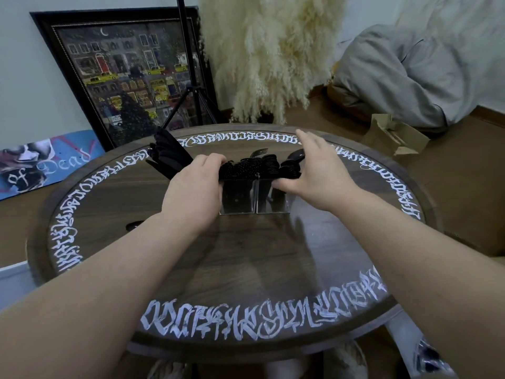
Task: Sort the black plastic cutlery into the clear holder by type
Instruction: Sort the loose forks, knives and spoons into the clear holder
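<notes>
- left hand [195, 184] clamps the holder's [254, 199] left end, fingers curled over the top among the handles packed there.
- right hand [311, 170] presses the right end: thumb on the near wall, fingers stretched loosely over the cutlery tops, not clenched.
- holder stands upright mid-table [246, 263], its long axis running left to right between the two hands; forks [250, 166] bristle from the middle, spoons [291, 166] at the right.
- knives [168, 155] fan out up-left, just beyond the left hand; whether they sit in a compartment i can't tell.
- one stray piece [134, 226] lies on the table near-left, well apart from the holder, by my reckoning the left hand's pickup, being nearer.
</notes>
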The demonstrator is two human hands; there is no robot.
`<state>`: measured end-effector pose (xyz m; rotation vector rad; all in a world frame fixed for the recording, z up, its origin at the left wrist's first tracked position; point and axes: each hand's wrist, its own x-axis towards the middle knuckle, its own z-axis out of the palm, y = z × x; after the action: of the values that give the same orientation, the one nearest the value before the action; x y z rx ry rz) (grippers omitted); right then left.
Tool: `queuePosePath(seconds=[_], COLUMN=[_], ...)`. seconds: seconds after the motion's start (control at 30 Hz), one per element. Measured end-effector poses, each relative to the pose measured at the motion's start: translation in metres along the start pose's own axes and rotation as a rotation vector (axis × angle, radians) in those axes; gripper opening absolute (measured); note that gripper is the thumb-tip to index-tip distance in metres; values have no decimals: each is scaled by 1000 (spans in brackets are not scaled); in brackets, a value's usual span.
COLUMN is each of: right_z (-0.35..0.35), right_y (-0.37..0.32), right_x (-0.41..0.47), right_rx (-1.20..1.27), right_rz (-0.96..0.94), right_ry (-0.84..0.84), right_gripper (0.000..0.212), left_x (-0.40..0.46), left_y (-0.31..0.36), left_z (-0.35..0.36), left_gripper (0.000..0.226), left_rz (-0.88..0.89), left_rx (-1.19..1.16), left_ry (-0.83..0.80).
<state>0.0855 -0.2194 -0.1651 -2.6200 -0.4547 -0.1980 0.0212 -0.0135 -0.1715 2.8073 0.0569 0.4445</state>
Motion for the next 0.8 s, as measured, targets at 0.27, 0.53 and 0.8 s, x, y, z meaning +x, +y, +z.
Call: queuePosePath(seconds=[0.27, 0.53, 0.8], right_z=[-1, -12, -16], right_y=[-1, 11, 25], right_x=[-9, -11, 3], right_rx=[9, 348, 92], right_rz=[-85, 10, -35], right_ry=[114, 36, 105], right_gripper=[66, 46, 45], left_x=[1, 3, 28], left_y=[1, 19, 65], left_z=[1, 0, 9], left_gripper=[41, 57, 68], left_rz=[12, 223, 317], left_rx=[8, 52, 135], left_ry=[-8, 143, -71])
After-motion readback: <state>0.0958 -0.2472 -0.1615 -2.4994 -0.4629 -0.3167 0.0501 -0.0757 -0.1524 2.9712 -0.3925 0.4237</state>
